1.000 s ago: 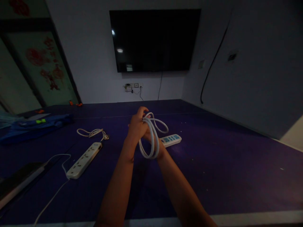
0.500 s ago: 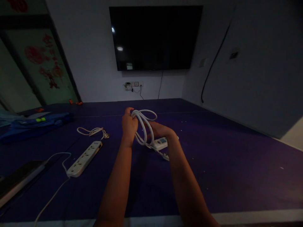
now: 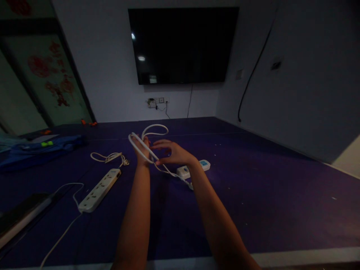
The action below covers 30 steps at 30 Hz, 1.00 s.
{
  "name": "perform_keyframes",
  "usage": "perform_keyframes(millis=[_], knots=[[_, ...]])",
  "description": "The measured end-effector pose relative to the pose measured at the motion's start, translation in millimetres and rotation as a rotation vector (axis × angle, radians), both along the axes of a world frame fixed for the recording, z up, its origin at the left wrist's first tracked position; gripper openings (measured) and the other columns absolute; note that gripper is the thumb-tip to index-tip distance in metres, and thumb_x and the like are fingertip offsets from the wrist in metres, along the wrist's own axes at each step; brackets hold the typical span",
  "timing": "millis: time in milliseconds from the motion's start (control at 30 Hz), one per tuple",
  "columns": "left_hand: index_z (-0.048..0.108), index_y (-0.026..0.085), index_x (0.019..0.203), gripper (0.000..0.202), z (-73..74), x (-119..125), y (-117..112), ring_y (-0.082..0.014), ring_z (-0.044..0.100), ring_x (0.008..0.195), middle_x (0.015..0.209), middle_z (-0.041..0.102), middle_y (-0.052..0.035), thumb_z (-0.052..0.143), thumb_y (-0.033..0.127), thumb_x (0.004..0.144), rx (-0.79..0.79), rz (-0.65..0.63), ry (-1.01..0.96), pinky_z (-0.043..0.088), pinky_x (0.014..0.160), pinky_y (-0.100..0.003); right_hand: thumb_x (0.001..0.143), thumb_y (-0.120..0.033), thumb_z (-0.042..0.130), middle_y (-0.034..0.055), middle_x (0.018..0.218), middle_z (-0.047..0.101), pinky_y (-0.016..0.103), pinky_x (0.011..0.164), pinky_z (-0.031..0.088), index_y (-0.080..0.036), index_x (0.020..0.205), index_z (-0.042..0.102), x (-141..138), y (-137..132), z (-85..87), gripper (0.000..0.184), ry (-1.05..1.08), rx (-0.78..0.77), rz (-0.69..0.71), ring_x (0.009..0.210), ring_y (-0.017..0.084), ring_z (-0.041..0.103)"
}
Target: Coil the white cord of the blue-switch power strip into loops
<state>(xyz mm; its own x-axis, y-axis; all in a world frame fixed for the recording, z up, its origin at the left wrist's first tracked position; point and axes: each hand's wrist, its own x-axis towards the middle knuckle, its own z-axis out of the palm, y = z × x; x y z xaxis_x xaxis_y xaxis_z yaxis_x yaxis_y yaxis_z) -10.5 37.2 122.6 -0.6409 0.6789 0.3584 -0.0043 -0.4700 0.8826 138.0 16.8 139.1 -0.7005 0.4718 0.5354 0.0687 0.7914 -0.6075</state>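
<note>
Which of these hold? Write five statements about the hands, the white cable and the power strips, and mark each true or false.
1. The left hand has loops of the white cable around it. True.
2. The right hand lies flat on the purple table. False: it is raised, its fingers at the cable beside the left hand.
3. The power strip with blue sockets lies on the table just behind the right wrist. True.
4. The long white power strip is held in the left hand. False: it lies on the table to the left, apart from both hands.
5. The wall screen shows a bright picture. False: it is dark, with only small reflections.
</note>
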Motion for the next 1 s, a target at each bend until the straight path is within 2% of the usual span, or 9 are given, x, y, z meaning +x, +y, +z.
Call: perform_keyframes(millis=[100, 233, 300, 400, 467, 567, 733, 833, 1000], knots=[[0.041, 0.02, 0.098, 0.024, -0.4, -2.5, -1.9, -0.0084, 0.047, 0.047, 0.062, 0.049, 0.0058, 0.051, 0.016, 0.076, -0.032, 0.02, -0.129, 0.037, 0.047, -0.019, 0.07, -0.027, 0.069, 0.0071, 0.118, 0.056, 0.029, 0.078, 0.044, -0.021, 0.105, 0.064, -9.0, 0.1, -2.6, 0.036, 0.02, 0.013, 0.084, 0.108, 0.019, 0.052], [0.043, 0.02, 0.094, 0.02, 1.3, -5.0, -5.7, -0.0068, 0.044, 0.043, 0.059, 0.047, 0.0073, 0.049, 0.013, 0.076, -0.096, 0.047, -0.195, 0.034, 0.045, -0.018, 0.056, -0.027, 0.079, 0.0051, 0.1, 0.062, 0.029, 0.081, 0.043, -0.017, 0.09, 0.066, -24.0, 3.8, -11.4, 0.038, 0.062, 0.064, 0.083, 0.098, 0.019, 0.056], [0.044, 0.019, 0.093, 0.021, 2.8, -7.5, -4.7, -0.0068, 0.043, 0.041, 0.057, 0.046, 0.008, 0.05, 0.009, 0.074, -0.128, 0.051, -0.224, 0.033, 0.044, -0.018, 0.053, -0.028, 0.081, 0.0038, 0.092, 0.062, 0.029, 0.08, 0.042, -0.016, 0.078, 0.065, -31.1, 5.8, -15.9, 0.032, 0.099, 0.101, 0.048, 0.092, 0.018, 0.057], [0.045, 0.018, 0.091, 0.023, 5.0, -11.1, 1.2, -0.0068, 0.041, 0.039, 0.052, 0.045, 0.0094, 0.05, 0.006, 0.072, -0.147, 0.027, -0.254, 0.033, 0.043, -0.018, 0.068, -0.036, 0.07, 0.0026, 0.082, 0.062, 0.028, 0.077, 0.042, -0.016, 0.073, 0.063, -38.8, 10.2, -21.7, 0.021, 0.192, 0.092, -0.019, 0.083, 0.016, 0.058], [0.048, 0.018, 0.088, 0.021, 6.5, -12.3, 5.3, -0.0066, 0.042, 0.038, 0.05, 0.045, 0.0095, 0.052, 0.007, 0.071, -0.152, -0.02, -0.27, 0.034, 0.044, -0.018, 0.077, -0.043, 0.059, 0.0025, 0.077, 0.063, 0.028, 0.076, 0.043, -0.016, 0.073, 0.062, -41.5, 15.0, -25.6, 0.027, 0.315, 0.014, -0.086, 0.078, 0.016, 0.058], [0.051, 0.017, 0.085, 0.022, 9.5, -13.0, 6.8, -0.0071, 0.045, 0.037, 0.05, 0.049, 0.0079, 0.059, 0.008, 0.067, -0.168, -0.136, -0.281, 0.036, 0.045, -0.019, 0.079, -0.053, 0.049, 0.0022, 0.069, 0.063, 0.029, 0.075, 0.044, -0.017, 0.069, 0.059, -41.8, 24.6, -31.3, 0.039, 0.539, -0.154, -0.149, 0.074, 0.016, 0.059], [0.055, 0.017, 0.087, 0.036, 15.5, -18.1, -3.8, -0.0087, 0.053, 0.045, 0.059, 0.056, 0.0056, 0.072, 0.012, 0.056, -0.155, -0.404, -0.295, 0.042, 0.05, -0.022, 0.072, -0.06, 0.053, 0.0006, 0.058, 0.061, 0.029, 0.065, 0.047, -0.019, 0.067, 0.053, -34.5, 37.2, -37.5, 0.042, 0.7, -0.455, -0.198, 0.061, 0.015, 0.06], [0.054, 0.017, 0.093, 0.043, 15.8, -22.5, -8.6, -0.0094, 0.058, 0.054, 0.068, 0.061, 0.003, 0.075, 0.017, 0.056, -0.087, -0.561, -0.256, 0.043, 0.052, -0.02, 0.07, -0.06, 0.056, -0.0003, 0.053, 0.06, 0.027, 0.057, 0.047, -0.019, 0.067, 0.048, -29.2, 40.2, -38.3, 0.042, 0.734, -0.558, -0.232, 0.054, 0.014, 0.059], [0.053, 0.018, 0.104, 0.053, 9.0, -25.6, -7.1, -0.0084, 0.055, 0.052, 0.073, 0.065, 0.0002, 0.076, 0.023, 0.057, -0.109, -0.476, -0.044, 0.035, 0.048, -0.018, 0.071, -0.057, 0.055, -0.0014, 0.048, 0.058, 0.025, 0.049, 0.045, -0.02, 0.068, 0.045, -22.1, 42.7, -36.5, 0.039, 0.667, -0.608, -0.293, 0.047, 0.014, 0.058]])
